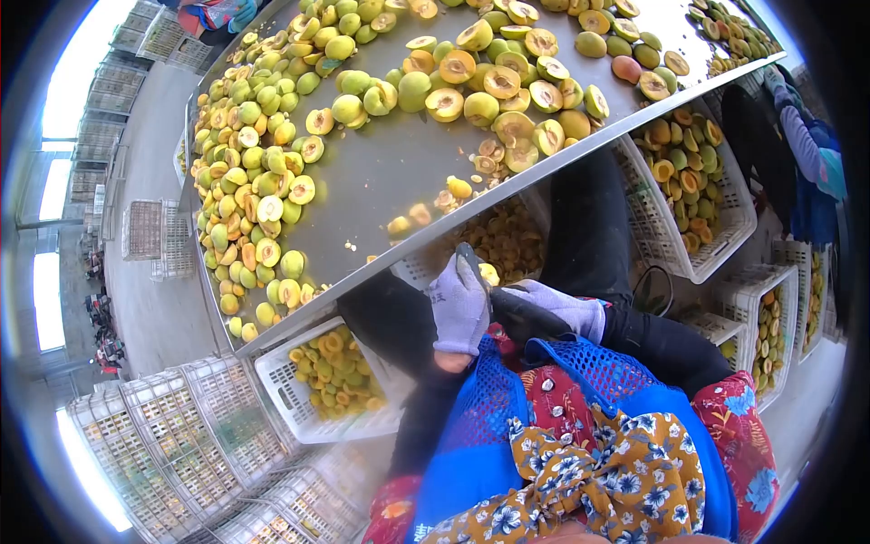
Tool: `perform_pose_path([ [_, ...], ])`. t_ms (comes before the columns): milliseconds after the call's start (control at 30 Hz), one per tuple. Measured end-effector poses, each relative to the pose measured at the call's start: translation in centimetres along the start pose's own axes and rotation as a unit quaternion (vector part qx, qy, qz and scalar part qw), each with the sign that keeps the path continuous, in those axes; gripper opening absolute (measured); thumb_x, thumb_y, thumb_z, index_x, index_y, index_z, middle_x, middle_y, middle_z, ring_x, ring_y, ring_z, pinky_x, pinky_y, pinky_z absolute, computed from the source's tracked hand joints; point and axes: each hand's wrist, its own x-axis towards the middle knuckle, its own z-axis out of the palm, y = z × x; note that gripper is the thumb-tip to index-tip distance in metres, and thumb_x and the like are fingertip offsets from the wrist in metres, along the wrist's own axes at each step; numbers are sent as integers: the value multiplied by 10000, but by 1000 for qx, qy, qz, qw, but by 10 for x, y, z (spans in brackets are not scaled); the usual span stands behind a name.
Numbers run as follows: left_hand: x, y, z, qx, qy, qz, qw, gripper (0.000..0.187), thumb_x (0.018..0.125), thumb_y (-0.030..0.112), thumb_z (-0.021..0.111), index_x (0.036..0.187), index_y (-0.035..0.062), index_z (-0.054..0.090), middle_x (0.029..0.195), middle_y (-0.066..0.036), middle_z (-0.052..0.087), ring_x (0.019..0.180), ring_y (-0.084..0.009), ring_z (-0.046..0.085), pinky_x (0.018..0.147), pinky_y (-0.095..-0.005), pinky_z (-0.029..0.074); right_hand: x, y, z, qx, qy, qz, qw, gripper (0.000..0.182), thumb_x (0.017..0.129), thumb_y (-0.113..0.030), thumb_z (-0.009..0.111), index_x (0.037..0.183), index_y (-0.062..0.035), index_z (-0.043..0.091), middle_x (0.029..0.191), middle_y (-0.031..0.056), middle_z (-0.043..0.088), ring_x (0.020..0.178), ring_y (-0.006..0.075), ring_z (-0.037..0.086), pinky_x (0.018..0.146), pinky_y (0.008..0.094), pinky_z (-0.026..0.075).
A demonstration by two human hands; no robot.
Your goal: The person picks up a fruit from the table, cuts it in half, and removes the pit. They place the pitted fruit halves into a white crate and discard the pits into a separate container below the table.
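Note:
My left hand (459, 306), in a pale lilac glove with a black-coated palm, is closed in front of my lap, below the table's edge. A small yellow piece of fruit (489, 274) shows at its fingers, on the side facing my right hand. My right hand (541, 313), in a matching glove, is curled close beside it, its black-coated fingers pointing to the left hand. Whatever those fingers hold is hidden. Just beyond both hands, a crate of fruit pieces (507, 238) stands partly under the table.
The metal table (362, 172) has a raised rim and bears many halved yellow-green fruits (263, 204). White crates of fruit stand at left (265, 370) and right (693, 267). Stacked crates (186, 435) are at lower left. Another person's sleeve (802, 140) shows at right.

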Motion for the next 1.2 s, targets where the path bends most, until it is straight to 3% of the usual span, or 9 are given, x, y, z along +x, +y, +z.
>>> perform_pose_path([
  [100, 0, -4, 4, 30, -9, 15, 999, 247, 993, 189, 478, 1067, -5, 611, 928, -196, 683, 855, -353, 658, 744, -434, 515, 0, 6, 0, -22, 17, 0, 1000, 319, 898, -252, 564, 1084, 7, 576, 830, 131, 606, 717, 256, 577, 644, 353, 451],
  [200, 8, -39, 4, 285, -22, 247, 926, 270, 950, 135, 522, 1169, -16, 563, 1046, -202, 657, 896, -367, 645, 765, -433, 521, -6, 34, 16, -40, 106, 181, 977, 376, 969, -321, 511, 1024, 38, 609, 854, 189, 630, 763, 311, 617, 669, 398, 476],
  [433, 20, -64, 8, 221, -84, 239, 942, 499, 898, 69, 555, 1367, -51, 435, 1117, -206, 632, 932, -384, 632, 795, -437, 526, 6, 9, 26, -343, 198, 237, 887, 370, 991, -332, 496, 933, 31, 545, 753, 295, 620, 736, 462, 632, 647, 533, 483],
  [633, 14, -56, -8, 295, -39, 276, 914, 478, 899, 33, 546, 1358, -50, 440, 1122, -203, 634, 946, -381, 635, 800, -437, 527, 8, 9, 27, -370, 196, 231, 878, 340, 975, -315, 530, 975, 24, 501, 674, 251, 614, 652, 437, 632, 569, 524, 484],
  [700, 17, -58, -10, 298, -68, 188, 934, 527, 862, 52, 602, 1355, -50, 444, 1129, -201, 631, 953, -383, 632, 813, -426, 530, 8, 2, 25, -391, 211, 191, 875, 306, 968, -286, 548, 985, 13, 491, 669, 235, 613, 646, 423, 635, 560, 508, 488],
  [800, 13, -72, -8, 186, -26, 193, 963, 578, 800, 87, 679, 1320, -47, 464, 1141, -195, 622, 978, -377, 628, 833, -395, 532, 3, -9, 12, -403, 255, 87, 875, 306, 986, -316, 510, 1038, -15, 487, 741, 220, 662, 671, 400, 661, 585, 511, 499],
  [967, 10, -56, -6, -190, -74, 147, 968, 556, 750, 108, 722, 1236, -8, 480, 1122, -181, 615, 1061, -314, 625, 876, -368, 527, 2, -6, 15, -366, 201, 188, 889, 334, 983, -325, 511, 1022, 5, 480, 687, 215, 643, 633, 407, 647, 568, 512, 493],
  [1100, 5, -19, -5, -655, -115, -182, 725, 434, 986, 359, 550, 1244, 17, 480, 1096, -182, 637, 1061, -280, 619, 912, -398, 536, 3, -3, 29, -389, 175, 215, 879, 374, 990, -351, 496, 1008, 22, 471, 643, 204, 627, 590, 391, 644, 539, 495, 492],
  [1200, 1, -33, 4, -526, -109, -97, 838, 424, 1044, 394, 417, 1221, 15, 483, 1120, -178, 631, 1053, -253, 618, 897, -377, 542, 4, -1, 32, -378, 193, 206, 881, 389, 992, -355, 489, 1029, 32, 474, 647, 202, 627, 600, 386, 648, 538, 487, 495],
])
